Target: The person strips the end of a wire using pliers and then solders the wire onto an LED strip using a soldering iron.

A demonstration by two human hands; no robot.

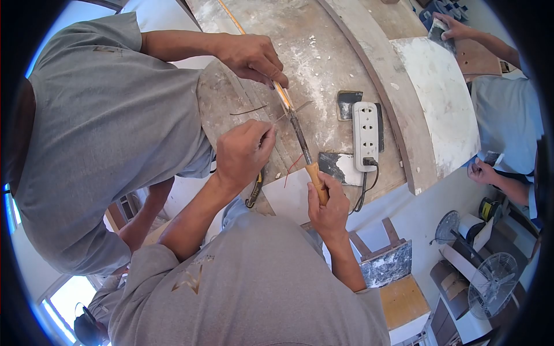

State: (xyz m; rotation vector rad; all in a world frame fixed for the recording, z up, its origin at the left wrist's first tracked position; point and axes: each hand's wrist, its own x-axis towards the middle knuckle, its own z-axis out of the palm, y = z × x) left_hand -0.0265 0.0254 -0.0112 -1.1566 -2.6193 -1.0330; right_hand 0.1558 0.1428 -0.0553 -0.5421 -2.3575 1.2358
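My right hand [330, 210] is closed round the wooden handle of a soldering iron [299, 135], its dark metal shaft pointing up and away. The iron's tip meets the end of a narrow, yellowish LED strip [283, 96]. My left hand [245, 153] pinches a thin solder wire [281, 119] whose end reaches toward that tip. From the left, a co-worker's hand [257, 59] holds the strip down near its end. A short red wire [292, 169] lies on the bench below the iron.
On the dusty workbench [311, 63] sits a white power strip [365, 130] with a plugged-in black cord. Dark sanding pads [349, 104] lie beside it. A curved board [386, 81] crosses the right side, where another person's hand [453, 27] works. A utility knife [255, 189] lies near my left forearm.
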